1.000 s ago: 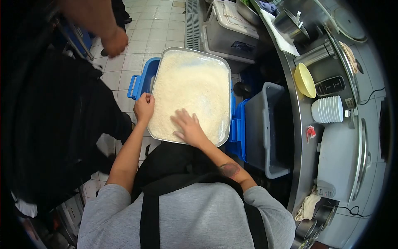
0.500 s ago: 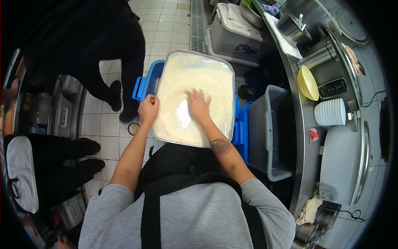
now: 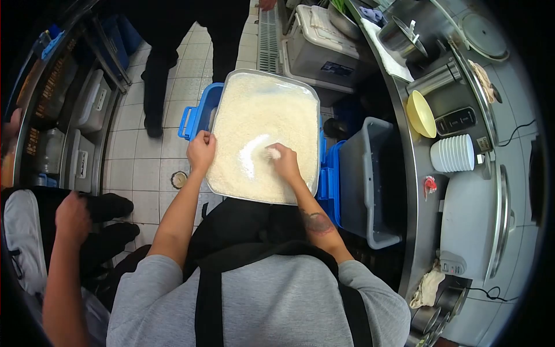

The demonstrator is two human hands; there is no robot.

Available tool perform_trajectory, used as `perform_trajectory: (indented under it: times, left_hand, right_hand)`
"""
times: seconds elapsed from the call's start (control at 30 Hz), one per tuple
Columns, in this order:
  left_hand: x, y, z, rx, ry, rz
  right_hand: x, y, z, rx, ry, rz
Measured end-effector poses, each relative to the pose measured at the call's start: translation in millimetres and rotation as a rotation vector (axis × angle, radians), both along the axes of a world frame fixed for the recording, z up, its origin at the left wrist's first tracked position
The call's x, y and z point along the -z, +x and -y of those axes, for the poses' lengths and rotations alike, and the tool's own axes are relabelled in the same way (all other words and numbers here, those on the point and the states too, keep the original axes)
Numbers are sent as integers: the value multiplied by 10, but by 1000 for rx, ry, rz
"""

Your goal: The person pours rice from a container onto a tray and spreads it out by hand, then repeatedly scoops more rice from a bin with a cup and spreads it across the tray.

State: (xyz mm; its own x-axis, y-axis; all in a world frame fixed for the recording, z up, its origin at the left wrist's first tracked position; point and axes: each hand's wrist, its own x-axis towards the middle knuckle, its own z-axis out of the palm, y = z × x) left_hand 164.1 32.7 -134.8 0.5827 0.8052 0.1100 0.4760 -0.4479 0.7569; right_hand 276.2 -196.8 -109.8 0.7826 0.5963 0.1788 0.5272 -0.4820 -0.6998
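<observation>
A large rectangular metal tray (image 3: 247, 164) lies in front of me, covered with pale, fine grains (image 3: 248, 107) that look like rice or crumbs. A curved strip of its shiny bottom shows through near the middle. My left hand (image 3: 201, 151) is closed at the tray's left rim, fingers bent over the edge. Over the grains, right of the bare strip, my right hand (image 3: 285, 164) is curled closed, with a small clump of the pale grains showing at its fingertips. Blue bins (image 3: 202, 113) show beneath and beside the tray.
A grey bin (image 3: 370, 191) stands to the right, beside a steel counter with a yellow bowl (image 3: 421, 114) and stacked white bowls (image 3: 452, 154). One person stands ahead on the tiled floor; another person's arm (image 3: 68, 254) reaches in at lower left. Shelves line the left.
My right hand has gone from spread flat on the grains to curled, slightly right and lower. The bare strip has become longer and curved. The person ahead has moved right; an arm has appeared at left.
</observation>
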Motion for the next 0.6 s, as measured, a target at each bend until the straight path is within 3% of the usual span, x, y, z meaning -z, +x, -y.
perform_trajectory:
  times: [0.13,0.2,0.23,0.33,0.47,0.53,0.6]
  left_hand:
    - [5,6,-5,1,-7,3]
    - [9,13,-8,0,-3,-4]
    - [11,14,-11,-2,0,-13]
    - [7,12,-16,6,2,-22]
    - [-16,5,-2,4,2,-23]
    - [-8,9,0,-1,-18,-22]
    - [3,8,-2,-1,-11,-17]
  right_hand:
    - [-470,116,-178,37,123,-304]
    - [-649,169,-223,18,444,-437]
    - [-784,154,-240,20,450,-464]
    - [-830,188,-217,-41,385,-268]
    - [-853,29,-150,-10,296,-239]
    - [-777,-26,-71,-31,129,-11]
    - [-572,-60,50,-71,83,6]
